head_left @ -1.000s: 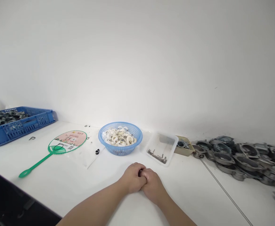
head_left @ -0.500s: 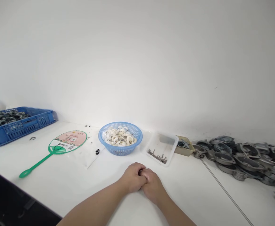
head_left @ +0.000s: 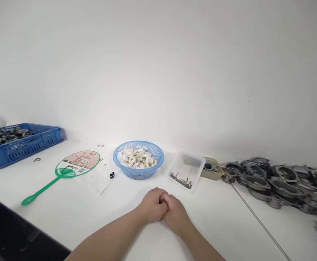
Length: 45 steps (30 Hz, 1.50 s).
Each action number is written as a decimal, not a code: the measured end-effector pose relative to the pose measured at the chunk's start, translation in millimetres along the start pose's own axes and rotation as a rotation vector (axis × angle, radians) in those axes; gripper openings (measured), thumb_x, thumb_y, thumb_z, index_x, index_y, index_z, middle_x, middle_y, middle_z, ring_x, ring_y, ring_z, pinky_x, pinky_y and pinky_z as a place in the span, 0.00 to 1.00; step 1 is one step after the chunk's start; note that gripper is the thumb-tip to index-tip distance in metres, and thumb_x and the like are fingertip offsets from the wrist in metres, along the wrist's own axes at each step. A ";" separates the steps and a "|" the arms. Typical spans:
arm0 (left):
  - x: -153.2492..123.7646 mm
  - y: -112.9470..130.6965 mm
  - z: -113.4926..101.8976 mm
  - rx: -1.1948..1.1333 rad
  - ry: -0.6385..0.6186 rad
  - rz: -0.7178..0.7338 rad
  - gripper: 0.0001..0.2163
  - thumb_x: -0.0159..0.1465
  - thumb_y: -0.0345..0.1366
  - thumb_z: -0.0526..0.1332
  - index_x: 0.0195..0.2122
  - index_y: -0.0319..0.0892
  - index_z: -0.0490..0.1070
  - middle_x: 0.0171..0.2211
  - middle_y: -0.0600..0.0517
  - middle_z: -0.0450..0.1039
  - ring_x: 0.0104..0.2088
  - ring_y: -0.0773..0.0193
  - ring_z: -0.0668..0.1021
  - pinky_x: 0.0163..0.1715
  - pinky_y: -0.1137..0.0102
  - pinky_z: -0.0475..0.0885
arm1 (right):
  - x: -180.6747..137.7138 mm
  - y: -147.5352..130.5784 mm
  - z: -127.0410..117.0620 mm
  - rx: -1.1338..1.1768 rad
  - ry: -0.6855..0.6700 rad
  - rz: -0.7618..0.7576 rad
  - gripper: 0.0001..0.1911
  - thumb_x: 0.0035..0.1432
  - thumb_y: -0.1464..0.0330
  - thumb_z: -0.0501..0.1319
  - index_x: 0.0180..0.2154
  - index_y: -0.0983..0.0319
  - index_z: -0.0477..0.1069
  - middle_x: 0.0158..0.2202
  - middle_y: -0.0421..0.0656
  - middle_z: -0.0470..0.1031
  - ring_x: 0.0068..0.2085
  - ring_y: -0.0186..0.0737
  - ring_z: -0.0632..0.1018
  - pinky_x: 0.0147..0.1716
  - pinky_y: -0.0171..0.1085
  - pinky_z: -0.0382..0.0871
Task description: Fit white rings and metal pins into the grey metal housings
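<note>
My left hand [head_left: 153, 206] and my right hand [head_left: 175, 214] are clasped together, resting on the white table. The fingers of both are curled closed against each other, and no object shows between them. Just beyond them stands a round blue basket [head_left: 138, 174], filled with white and cream plastic rings [head_left: 136, 159]. To the right of the basket, a clear plastic tray [head_left: 178, 164] lies close to my right hand. Several L-shaped metal pins [head_left: 180, 181] are gathered at its near end.
Grey metal castings [head_left: 258, 183] are heaped at the right, beside a yellowish tray [head_left: 215, 175] of hardware. On the left lie a green-handled fan [head_left: 42, 190], small black rings [head_left: 112, 175] and a blue crate [head_left: 19, 154] of dark parts. A wall [head_left: 158, 72] rises behind the table.
The view has shifted very slightly. My hands stay clasped in the same place, with only a small movement of the fingers.
</note>
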State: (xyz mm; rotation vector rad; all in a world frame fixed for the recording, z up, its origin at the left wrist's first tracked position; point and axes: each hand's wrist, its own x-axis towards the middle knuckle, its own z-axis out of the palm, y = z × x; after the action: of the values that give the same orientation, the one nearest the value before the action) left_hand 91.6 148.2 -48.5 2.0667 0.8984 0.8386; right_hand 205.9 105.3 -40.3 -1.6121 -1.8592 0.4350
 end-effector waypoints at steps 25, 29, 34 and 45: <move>-2.2 4.1 -2.4 0.017 -0.018 -0.045 0.16 0.53 0.29 0.53 0.44 0.40 0.67 0.39 0.51 0.71 0.38 0.62 0.70 0.41 0.69 0.65 | 0.0 3.5 -0.1 0.040 -0.020 0.012 0.15 0.41 0.77 0.50 0.32 0.61 0.68 0.31 0.40 0.73 0.33 0.38 0.72 0.31 0.33 0.61; -1.8 2.0 -1.9 0.030 -0.004 -0.026 0.17 0.52 0.30 0.54 0.44 0.40 0.68 0.42 0.50 0.70 0.40 0.61 0.70 0.44 0.68 0.65 | 0.0 1.5 -1.9 0.038 -0.035 -0.022 0.13 0.40 0.77 0.51 0.28 0.61 0.69 0.31 0.41 0.74 0.34 0.38 0.73 0.32 0.32 0.62; -1.4 2.1 -2.8 0.051 -0.027 -0.026 0.17 0.51 0.30 0.55 0.43 0.40 0.69 0.43 0.50 0.70 0.42 0.60 0.70 0.47 0.67 0.64 | 0.1 -0.4 -3.4 0.026 -0.040 -0.032 0.12 0.39 0.77 0.51 0.25 0.61 0.70 0.30 0.41 0.75 0.35 0.39 0.73 0.34 0.33 0.62; -1.0 3.1 -3.6 0.071 -0.037 -0.048 0.17 0.52 0.31 0.54 0.43 0.41 0.69 0.44 0.50 0.70 0.43 0.60 0.70 0.47 0.67 0.64 | 0.6 1.9 -2.6 0.043 -0.062 -0.021 0.14 0.39 0.78 0.50 0.27 0.61 0.70 0.31 0.40 0.74 0.35 0.39 0.72 0.34 0.33 0.61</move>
State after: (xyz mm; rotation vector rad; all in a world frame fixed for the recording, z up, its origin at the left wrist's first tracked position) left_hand 89.3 147.0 -44.4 2.1061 0.9654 0.7504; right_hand 209.0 105.9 -39.4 -1.5655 -1.8977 0.5183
